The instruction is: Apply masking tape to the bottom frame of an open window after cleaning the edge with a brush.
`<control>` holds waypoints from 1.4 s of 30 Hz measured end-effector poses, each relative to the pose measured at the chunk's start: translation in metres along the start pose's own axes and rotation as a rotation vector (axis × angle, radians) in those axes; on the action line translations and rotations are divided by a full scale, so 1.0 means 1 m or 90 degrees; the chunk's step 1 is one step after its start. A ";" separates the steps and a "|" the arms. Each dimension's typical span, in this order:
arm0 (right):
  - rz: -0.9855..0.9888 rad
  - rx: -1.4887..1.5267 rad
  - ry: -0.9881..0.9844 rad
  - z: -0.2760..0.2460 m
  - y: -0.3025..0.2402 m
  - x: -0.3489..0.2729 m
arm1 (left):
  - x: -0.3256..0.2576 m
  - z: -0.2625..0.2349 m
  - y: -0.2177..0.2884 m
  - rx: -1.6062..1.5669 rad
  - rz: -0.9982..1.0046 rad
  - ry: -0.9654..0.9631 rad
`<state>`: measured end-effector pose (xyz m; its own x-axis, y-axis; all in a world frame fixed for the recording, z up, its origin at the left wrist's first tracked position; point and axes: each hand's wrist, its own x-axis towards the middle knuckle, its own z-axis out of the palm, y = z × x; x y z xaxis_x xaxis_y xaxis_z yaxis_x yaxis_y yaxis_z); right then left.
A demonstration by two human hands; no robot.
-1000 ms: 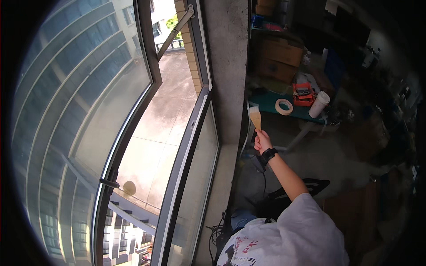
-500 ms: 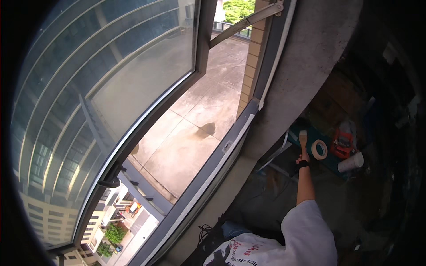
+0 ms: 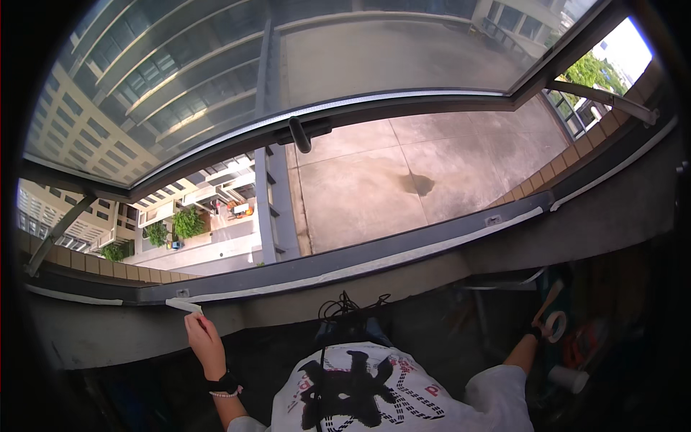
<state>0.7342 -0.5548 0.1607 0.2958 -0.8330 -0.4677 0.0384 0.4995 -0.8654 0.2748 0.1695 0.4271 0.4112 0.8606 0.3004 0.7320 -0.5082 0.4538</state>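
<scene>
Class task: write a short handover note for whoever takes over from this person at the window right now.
Left hand: raised to the window sill, fingers pinching the loose end of the white tape strip at the frame's lower left.
Right hand: down at the right beside the tape roll and a brush-like tool; grip unclear.
Done: white tape strip already runs along the lower window frame toward the right.
Left: the end at the left hand is not pressed down yet. Window stands open.

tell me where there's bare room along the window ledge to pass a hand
Free: the grey ledge between the left hand holding the tape strip's end and the right corner. Crowded: low right, around the right hand, tape roll and white cup.
</scene>
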 end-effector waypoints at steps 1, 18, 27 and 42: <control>-0.002 -0.011 -0.011 0.001 -0.004 -0.002 | -0.001 0.004 0.000 -0.034 -0.009 -0.011; 0.053 -0.096 -0.050 -0.068 0.020 -0.006 | -0.027 0.023 0.086 -0.234 0.031 -0.055; 0.076 -0.117 -0.066 -0.097 0.031 -0.008 | -0.026 0.018 0.117 -0.334 0.059 -0.087; 0.273 -0.411 -0.457 -0.099 0.084 -0.150 | -0.073 0.066 0.188 -0.497 0.285 -0.308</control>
<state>0.5985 -0.4109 0.1401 0.6677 -0.1757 -0.7234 -0.6558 0.3211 -0.6833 0.4183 0.0131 0.4356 0.8617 0.4202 0.2845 -0.0301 -0.5174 0.8552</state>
